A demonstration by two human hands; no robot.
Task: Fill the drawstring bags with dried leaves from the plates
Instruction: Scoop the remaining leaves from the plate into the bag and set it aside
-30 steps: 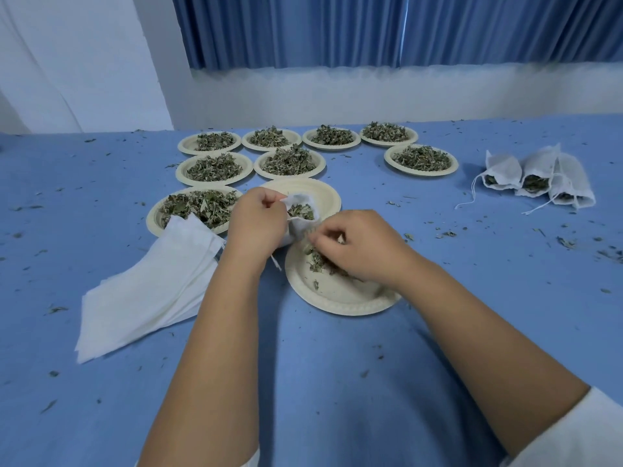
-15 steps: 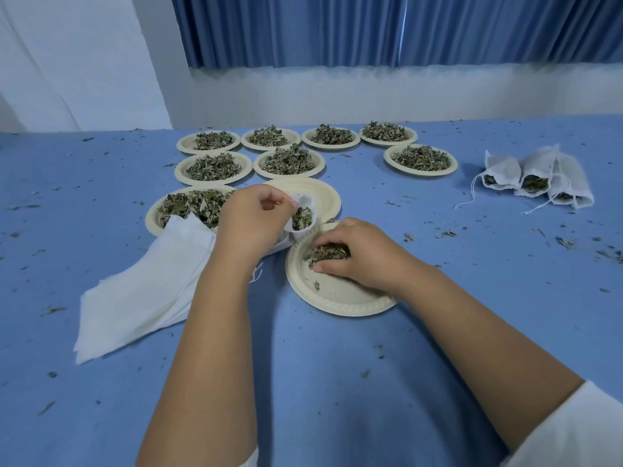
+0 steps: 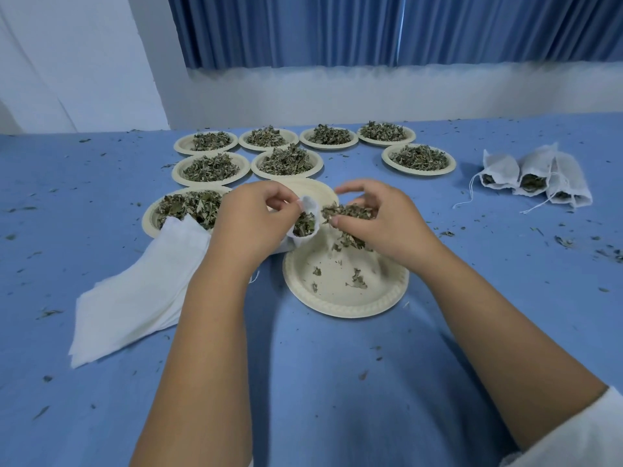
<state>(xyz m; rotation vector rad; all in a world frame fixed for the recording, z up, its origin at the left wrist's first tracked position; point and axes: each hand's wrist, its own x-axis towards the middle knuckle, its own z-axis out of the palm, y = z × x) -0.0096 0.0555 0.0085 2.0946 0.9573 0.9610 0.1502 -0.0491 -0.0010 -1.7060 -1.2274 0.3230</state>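
At the centre of the frame the left hand (image 3: 249,224) pinches the rim of a small white fabric drawstring bag (image 3: 309,214), holding its mouth open toward the right; dark green leaf pieces show inside it. Just beside that mouth the right hand (image 3: 387,224) has fingers and thumb curled round a clump of dried green leaves (image 3: 349,212), raised above the near cream paper plate (image 3: 347,299), with a few blurred bits in the air beneath the hand. That plate lies on the blue tablecloth (image 3: 337,382) just below centre and carries only scattered crumbs. A second bare cream plate (image 3: 318,188) sits directly behind the hands, partly hidden by them. At lower left a fanned stack of flat white empty bags (image 3: 135,291) lies on the cloth, its upper corner overlapping a leaf-filled plate (image 3: 188,207) left of centre. Seven more heaped plates of dried leaves (image 3: 286,161) stand toward the top of the frame: four in a back row, two in front of them on the left, and one apart to the right. At the upper right three filled white bags (image 3: 536,176) lie side by side, touching, their strings trailing onto the cloth. Leaf fragments speckle the whole tablecloth. A pleated blue curtain (image 3: 371,28) hangs above a white wall (image 3: 337,92) along the top.
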